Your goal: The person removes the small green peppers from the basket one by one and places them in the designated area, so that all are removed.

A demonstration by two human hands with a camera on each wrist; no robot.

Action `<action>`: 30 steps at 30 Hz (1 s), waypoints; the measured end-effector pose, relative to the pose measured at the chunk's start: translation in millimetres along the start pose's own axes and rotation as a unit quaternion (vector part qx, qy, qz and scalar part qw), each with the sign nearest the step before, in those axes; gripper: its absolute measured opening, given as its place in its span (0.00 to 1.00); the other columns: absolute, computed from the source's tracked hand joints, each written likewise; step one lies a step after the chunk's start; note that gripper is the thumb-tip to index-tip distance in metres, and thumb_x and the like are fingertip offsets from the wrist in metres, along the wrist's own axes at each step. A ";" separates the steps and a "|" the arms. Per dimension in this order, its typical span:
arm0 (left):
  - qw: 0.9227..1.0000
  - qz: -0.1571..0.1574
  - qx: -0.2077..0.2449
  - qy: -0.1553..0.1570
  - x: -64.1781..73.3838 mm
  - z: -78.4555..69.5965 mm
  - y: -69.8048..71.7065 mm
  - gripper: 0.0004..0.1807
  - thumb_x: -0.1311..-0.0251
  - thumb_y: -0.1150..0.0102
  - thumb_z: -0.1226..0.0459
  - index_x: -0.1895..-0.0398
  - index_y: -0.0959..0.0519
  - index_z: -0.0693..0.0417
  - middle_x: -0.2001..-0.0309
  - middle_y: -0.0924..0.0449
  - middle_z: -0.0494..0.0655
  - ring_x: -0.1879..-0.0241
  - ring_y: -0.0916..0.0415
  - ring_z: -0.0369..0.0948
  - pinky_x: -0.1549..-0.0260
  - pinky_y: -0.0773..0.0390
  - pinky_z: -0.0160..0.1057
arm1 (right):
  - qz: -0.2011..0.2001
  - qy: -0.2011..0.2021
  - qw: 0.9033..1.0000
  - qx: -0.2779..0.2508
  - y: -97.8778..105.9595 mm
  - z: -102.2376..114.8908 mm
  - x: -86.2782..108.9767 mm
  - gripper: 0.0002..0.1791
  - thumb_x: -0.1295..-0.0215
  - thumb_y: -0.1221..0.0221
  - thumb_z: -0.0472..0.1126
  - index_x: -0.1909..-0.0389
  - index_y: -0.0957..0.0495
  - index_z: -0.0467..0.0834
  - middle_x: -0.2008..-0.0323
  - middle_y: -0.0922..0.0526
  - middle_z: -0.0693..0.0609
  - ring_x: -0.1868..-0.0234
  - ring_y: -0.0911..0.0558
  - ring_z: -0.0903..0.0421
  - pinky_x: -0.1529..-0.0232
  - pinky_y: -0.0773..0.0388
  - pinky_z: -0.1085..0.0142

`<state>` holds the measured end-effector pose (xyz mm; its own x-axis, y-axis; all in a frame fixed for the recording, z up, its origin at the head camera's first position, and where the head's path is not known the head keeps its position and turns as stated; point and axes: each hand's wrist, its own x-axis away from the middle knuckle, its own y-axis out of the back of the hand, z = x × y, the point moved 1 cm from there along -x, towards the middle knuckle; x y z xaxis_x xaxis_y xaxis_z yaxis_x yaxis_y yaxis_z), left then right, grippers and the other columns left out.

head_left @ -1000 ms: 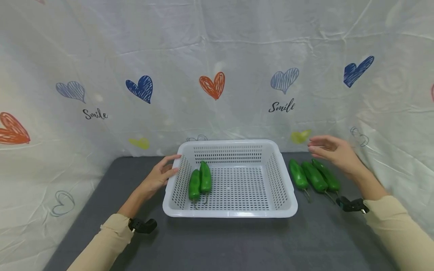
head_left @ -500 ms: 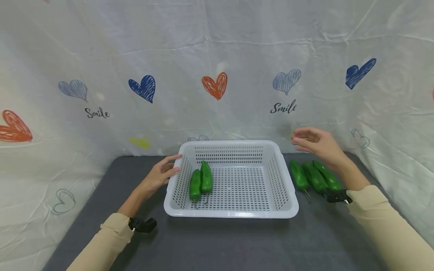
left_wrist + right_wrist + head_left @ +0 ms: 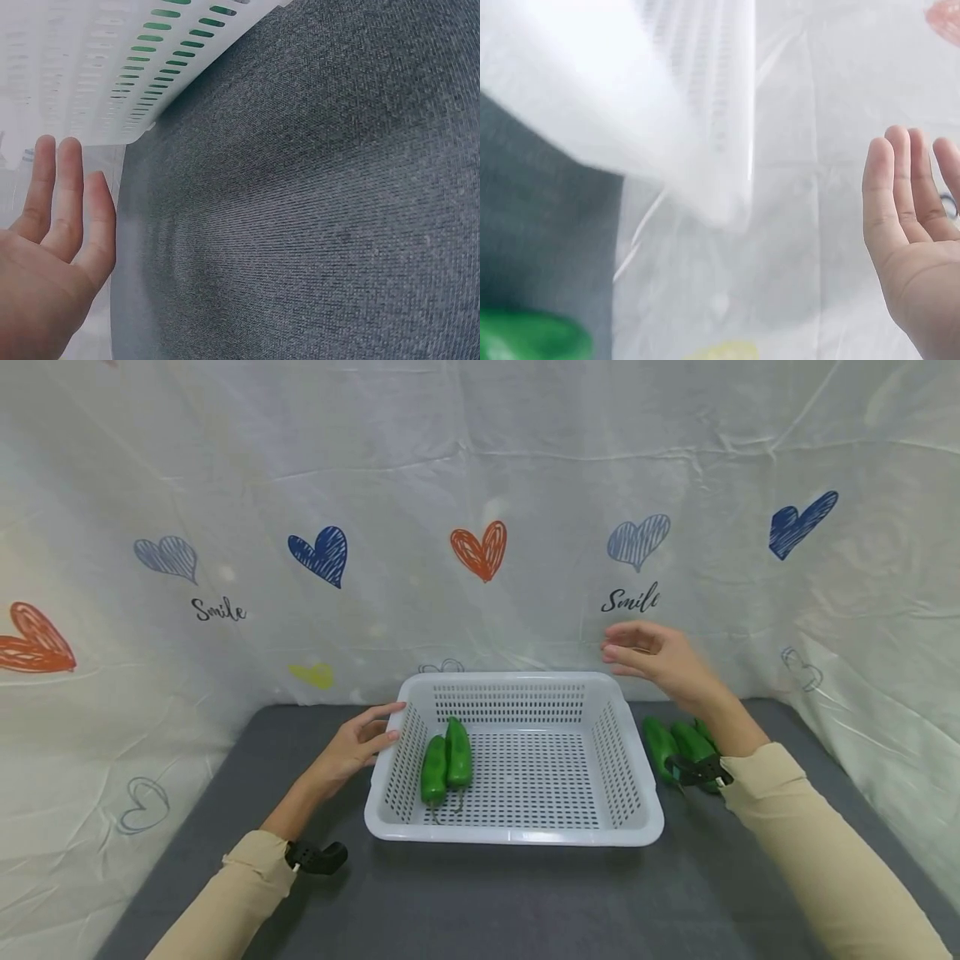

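A white perforated plastic basket (image 3: 517, 842) sits on the dark table, with two green peppers (image 3: 458, 756) side by side in its left part. My left hand (image 3: 352, 752) touches the basket's left rim with index finger and thumb. In the left wrist view, the other fingers (image 3: 69, 187) extend fairly straight alongside the basket wall (image 3: 90, 60). Raised above the basket's back right corner, my right hand (image 3: 656, 660) holds nothing, its fingers loosely bent. Right of the basket lie several green peppers (image 3: 662, 747), partly covered by my right wrist; one edge of a pepper (image 3: 532, 337) shows in the right wrist view.
A grey-black cloth (image 3: 495, 902) covers the table. Directly behind it hangs a pale curtain (image 3: 390, 635) printed with hearts. Black wrist cameras (image 3: 318, 858) are strapped to both wrists.
My right hand has moved left and upward, from over the peppers on the right to above the basket's back right corner. The left hand stays on the rim; the peppers have not moved.
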<state>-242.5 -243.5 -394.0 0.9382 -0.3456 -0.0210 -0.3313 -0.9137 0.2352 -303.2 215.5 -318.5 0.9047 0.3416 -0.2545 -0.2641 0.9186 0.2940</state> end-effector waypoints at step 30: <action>1.000 -0.006 -0.012 0.008 0.4 -1.5 0.4 0.31 0.36 0.43 0.63 0.30 0.39 0.49 0.43 0.33 0.61 0.49 0.28 0.54 0.61 0.23 0.52 | 0.085 0.008 0.982 -0.168 -86.1 17.4 -44.8 0.25 0.39 0.37 0.37 0.44 0.31 0.31 0.48 0.27 0.35 0.49 0.26 0.39 0.51 0.27 0.52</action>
<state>-242.1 -243.7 -392.5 0.9437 -0.3306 -0.0079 -0.3174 -0.9122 0.2592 -315.2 117.7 -316.4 0.8330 0.4970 -0.2431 -0.5092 0.8605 0.0146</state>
